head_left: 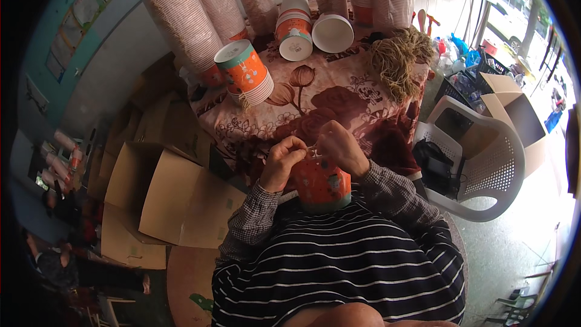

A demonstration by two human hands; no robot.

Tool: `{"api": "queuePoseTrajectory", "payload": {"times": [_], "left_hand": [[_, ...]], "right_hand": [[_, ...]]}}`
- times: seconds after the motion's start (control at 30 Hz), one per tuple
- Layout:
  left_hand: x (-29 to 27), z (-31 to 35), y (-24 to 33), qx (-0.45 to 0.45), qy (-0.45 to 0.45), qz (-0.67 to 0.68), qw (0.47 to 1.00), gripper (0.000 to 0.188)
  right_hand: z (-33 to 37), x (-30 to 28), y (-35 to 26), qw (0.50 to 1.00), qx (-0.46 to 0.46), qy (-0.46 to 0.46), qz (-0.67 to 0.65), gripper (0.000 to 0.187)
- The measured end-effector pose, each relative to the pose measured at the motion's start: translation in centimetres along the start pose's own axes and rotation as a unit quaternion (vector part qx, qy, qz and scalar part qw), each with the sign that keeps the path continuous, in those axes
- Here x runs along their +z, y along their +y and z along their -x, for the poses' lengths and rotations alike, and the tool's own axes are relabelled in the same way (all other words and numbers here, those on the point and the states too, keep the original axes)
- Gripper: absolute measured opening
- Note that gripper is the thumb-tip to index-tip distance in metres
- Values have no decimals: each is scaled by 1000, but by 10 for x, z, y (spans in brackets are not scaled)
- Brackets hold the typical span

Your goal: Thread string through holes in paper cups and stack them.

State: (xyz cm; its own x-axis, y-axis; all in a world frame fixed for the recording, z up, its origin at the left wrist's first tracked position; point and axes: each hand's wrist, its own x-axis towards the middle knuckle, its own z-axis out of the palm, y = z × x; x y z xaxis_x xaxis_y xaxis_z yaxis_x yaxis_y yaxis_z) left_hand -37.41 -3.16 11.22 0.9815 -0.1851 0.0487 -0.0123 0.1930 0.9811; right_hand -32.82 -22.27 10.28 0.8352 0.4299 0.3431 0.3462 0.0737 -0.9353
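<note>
An orange paper bucket (321, 184) with a green band rests against my lap, its printed side facing up. At its upper edge, my left hand (283, 160) is closed in a pinch on a thin pale cord. Just to the right, my right hand (342, 148) is curled closed at the same cord, its fingertips partly hidden. Ahead on the table, a short stack of matching paper buckets (245, 75) stands upside down with strands hanging at its lower rims. A loose heap of brown twine (399, 60) lies at the table's right side.
Tall wrapped bucket stacks (181, 21) line the back of the flowered tablecloth (302, 106). A white bucket (333, 33) lies on its side there. Open cardboard boxes (175, 200) stand at my left. A white plastic chair (484, 169) holding a black bag stands at my right.
</note>
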Motion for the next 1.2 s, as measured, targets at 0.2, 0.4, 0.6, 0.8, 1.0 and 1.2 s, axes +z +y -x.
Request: {"api": "queuePoseTrajectory", "payload": {"times": [0.2, 0.4, 0.6, 0.8, 1.0, 1.2], "left_hand": [[12, -2, 14, 15, 3, -157, 987, 10], [6, -2, -7, 172, 11, -286, 942, 13], [17, 2, -16, 261, 59, -338, 902, 15], [25, -4, 0, 207, 64, -298, 930, 11], [22, -6, -6, 316, 108, -514, 790, 11], [21, -7, -12, 358, 119, -472, 797, 10]], "right_hand": [[-2, 0, -1, 998, 21, 6, -56, 10], [-1, 0, 6, 1000, -21, 20, -3, 10], [1, 3, 14, 982, -131, 64, 124, 10], [-4, -3, 4, 999, -24, 18, 46, 9], [4, 3, 2, 981, -145, 13, 126, 13], [9, 5, -2, 994, 0, -14, -107, 22]]}}
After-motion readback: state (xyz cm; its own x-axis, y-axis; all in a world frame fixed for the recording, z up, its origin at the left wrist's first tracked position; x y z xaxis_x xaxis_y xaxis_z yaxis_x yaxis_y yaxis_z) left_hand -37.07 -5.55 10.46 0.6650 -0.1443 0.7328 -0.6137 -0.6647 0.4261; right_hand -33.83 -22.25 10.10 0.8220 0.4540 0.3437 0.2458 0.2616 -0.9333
